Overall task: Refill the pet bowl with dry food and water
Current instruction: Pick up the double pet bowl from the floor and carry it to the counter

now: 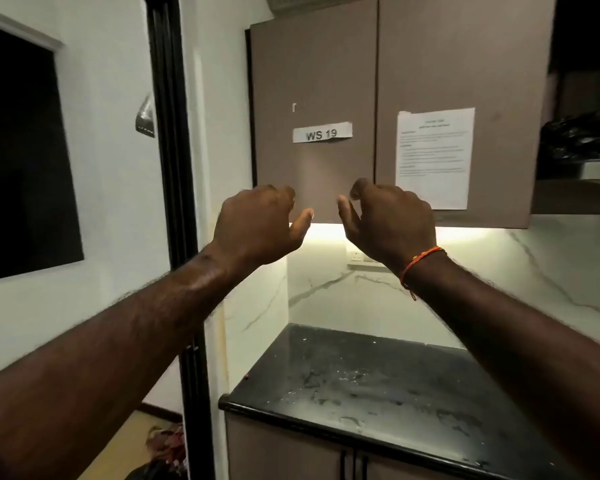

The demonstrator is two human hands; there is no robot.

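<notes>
— Forearms nearest; left hand [257, 220] and right hand [392, 220]?
— Both raised before the wall cupboard [312, 81], fingers loosely curled, each grip holding nothing.
— Pet bowl, food?
— Neither visible. Dark wet surface [378, 382] lies below.

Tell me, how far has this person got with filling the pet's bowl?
Nothing looks done: no bowl, food or water shows anywhere. In hand right now, the left hand and right hand are raised, holding nothing, fingers loosely curled, in front of the lower edge of the closed wall cabinet labelled WS 19, perhaps to open it. The black counter below carries only wet smears. Fetching bowl and food, pouring and adding water all remain.
</notes>
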